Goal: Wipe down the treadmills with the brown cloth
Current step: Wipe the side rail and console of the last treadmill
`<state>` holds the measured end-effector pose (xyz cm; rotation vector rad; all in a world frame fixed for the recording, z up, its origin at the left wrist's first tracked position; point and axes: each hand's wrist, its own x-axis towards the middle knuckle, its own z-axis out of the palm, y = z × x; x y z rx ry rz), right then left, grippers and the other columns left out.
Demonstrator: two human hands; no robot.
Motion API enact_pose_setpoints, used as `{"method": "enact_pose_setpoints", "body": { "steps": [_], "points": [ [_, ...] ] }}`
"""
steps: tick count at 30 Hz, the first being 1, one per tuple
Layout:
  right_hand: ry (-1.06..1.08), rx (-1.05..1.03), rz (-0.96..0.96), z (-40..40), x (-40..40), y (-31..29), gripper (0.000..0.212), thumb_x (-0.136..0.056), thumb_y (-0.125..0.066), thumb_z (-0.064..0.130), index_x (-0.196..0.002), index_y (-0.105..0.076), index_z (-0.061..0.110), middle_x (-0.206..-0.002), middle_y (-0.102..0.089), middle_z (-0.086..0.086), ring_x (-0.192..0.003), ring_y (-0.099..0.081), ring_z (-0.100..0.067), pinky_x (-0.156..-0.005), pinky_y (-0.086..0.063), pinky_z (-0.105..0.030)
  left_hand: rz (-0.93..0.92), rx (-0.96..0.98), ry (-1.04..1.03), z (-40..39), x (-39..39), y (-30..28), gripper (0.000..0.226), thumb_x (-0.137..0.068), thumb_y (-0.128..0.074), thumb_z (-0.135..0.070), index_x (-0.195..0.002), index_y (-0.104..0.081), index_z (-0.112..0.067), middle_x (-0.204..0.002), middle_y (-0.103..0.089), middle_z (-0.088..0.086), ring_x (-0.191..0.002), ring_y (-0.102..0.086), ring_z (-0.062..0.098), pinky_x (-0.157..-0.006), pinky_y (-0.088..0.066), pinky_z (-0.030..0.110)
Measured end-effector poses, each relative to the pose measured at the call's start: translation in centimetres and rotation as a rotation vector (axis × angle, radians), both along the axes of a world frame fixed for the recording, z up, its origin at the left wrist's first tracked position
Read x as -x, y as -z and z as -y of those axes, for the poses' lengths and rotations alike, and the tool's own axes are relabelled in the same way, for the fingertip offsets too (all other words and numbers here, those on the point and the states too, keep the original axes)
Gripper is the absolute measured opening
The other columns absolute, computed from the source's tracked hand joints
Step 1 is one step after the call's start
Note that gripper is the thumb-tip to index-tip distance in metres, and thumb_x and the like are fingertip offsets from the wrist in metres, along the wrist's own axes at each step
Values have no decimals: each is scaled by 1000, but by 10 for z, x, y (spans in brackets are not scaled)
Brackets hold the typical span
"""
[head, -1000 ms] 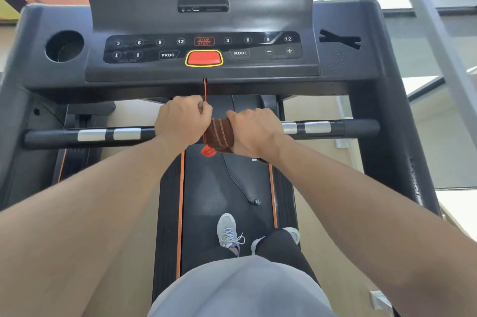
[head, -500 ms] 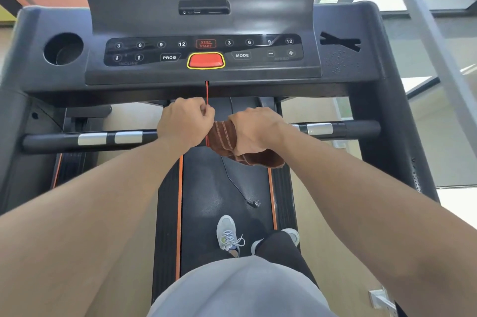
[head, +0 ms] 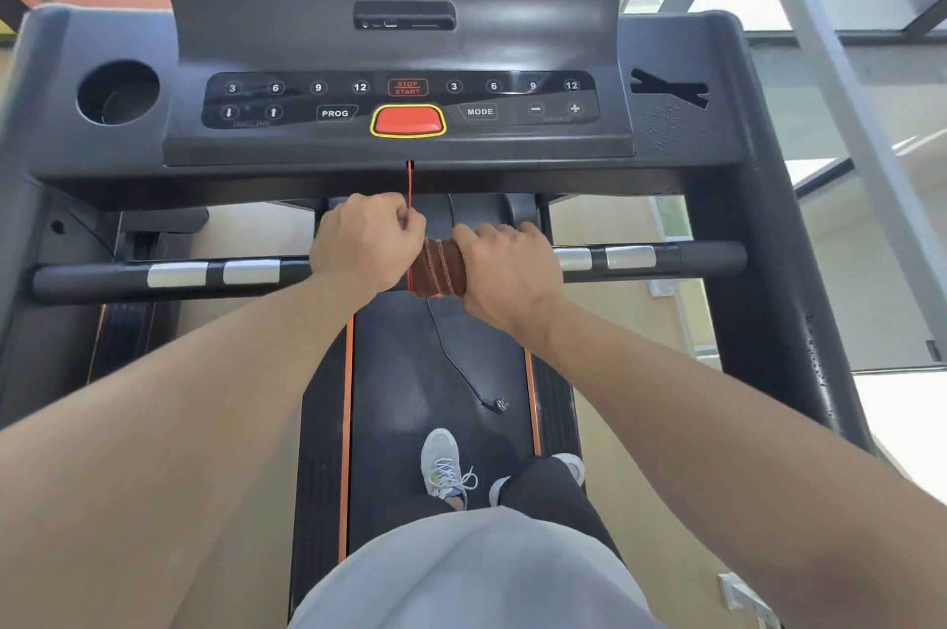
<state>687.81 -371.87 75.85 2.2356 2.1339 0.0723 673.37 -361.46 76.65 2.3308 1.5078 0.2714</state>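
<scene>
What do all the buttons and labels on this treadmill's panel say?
All on the console panel:
"3", "6", "9", "12": left number row
"STOP START": red label
"3", "6", "9", "12": right number row
"PROG"
"MODE"
"−", "+"
"INCLINE" under the arrows: faint
Word under "−", "+": too faint to read

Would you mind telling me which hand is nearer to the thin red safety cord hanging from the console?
Left. The left hand pinches the thin red safety cord; the right hand grips the brown cloth just right of it.
</scene>
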Motion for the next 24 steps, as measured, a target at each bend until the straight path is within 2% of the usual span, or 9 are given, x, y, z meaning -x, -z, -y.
{"method": "enact_pose_setpoints", "body": {
  "steps": [2, 5, 8, 11, 14, 16, 18, 20, 24],
  "points": [
    [-10, 213, -98, -12, -8, -14, 25, -79, -66, 35, -97, -54, 24, -78, -59, 2, -69, -59, -31, -64, -37, -34, 0, -2, -1, 0, 0, -1, 33, -96, -50, -37, -66, -51, -24, -63, -53, 3, -67, -52, 33, -62, -39, 33],
    [3, 584, -249, -37, -17, -34, 38, -71, -75, 47, -100, -62, 26, -83, -65, 5, -76, -64, -25, -69, -53, -36, -3, 8, -15, 1, -1, -3, 35, -96, -49, -36, -63, -46, -23, -61, -50, 2, -67, -50, 32, -62, -38, 33],
    [50, 782, -363, -50, -20, -36, 41, -69, -81, 42, -102, -64, 25, -92, -70, 3, -80, -66, -21, -74, -57, -37, -1, 6, -14, 1, 0, -5, 38, -96, -49, -33, -60, -42, -23, -57, -46, 0, -65, -49, 33, -61, -36, 33],
    [8, 635, -323, -39, -21, -33, 46, -69, -78, 49, -105, -61, 29, -91, -68, 6, -78, -63, -23, -75, -55, -38, 7, -4, 10, 1, 0, -5, 37, -97, -48, -31, -61, -43, -22, -57, -48, 2, -63, -48, 32, -61, -35, 33],
    [-21, 447, -214, -14, -34, -31, 48, -72, -74, 57, -105, -50, 32, -87, -62, 7, -77, -56, -26, -72, -46, -36, 3, 6, 11, 0, 0, -5, 38, -96, -48, -31, -60, -42, -22, -60, -50, 5, -64, -48, 34, -61, -37, 33],
    [36, 490, -160, 0, -62, -37, 50, -70, -76, 59, -102, -46, 36, -88, -62, 9, -77, -56, -25, -72, -44, -35, -3, 25, 7, -1, 0, -3, 36, -96, -47, -32, -63, -48, -20, -61, -52, 6, -66, -51, 36, -61, -40, 34],
    [142, 595, -135, 14, -98, -47, 53, -66, -79, 65, -102, -51, 38, -88, -64, 13, -79, -61, -20, -75, -50, -34, -9, 23, 21, -1, 0, -3, 33, -96, -46, -33, -66, -53, -20, -61, -54, 6, -66, -54, 37, -60, -43, 34],
    [203, 638, -128, 28, -123, -53, 51, -68, -77, 69, -103, -55, 39, -89, -67, 13, -81, -65, -18, -82, -57, -38, -13, 21, 29, 0, 0, -4, 34, -96, -46, -32, -63, -48, -21, -58, -50, 4, -63, -53, 36, -59, -42, 33],
    [107, 500, -121, 31, -102, -57, 55, -75, -66, 73, -112, -55, 35, -100, -73, 6, -88, -69, -26, -83, -54, -35, -12, -15, 54, -1, 0, -2, 35, -95, -47, -30, -62, -40, -23, -57, -46, 5, -62, -50, 37, -62, -38, 35]
  ]
}}
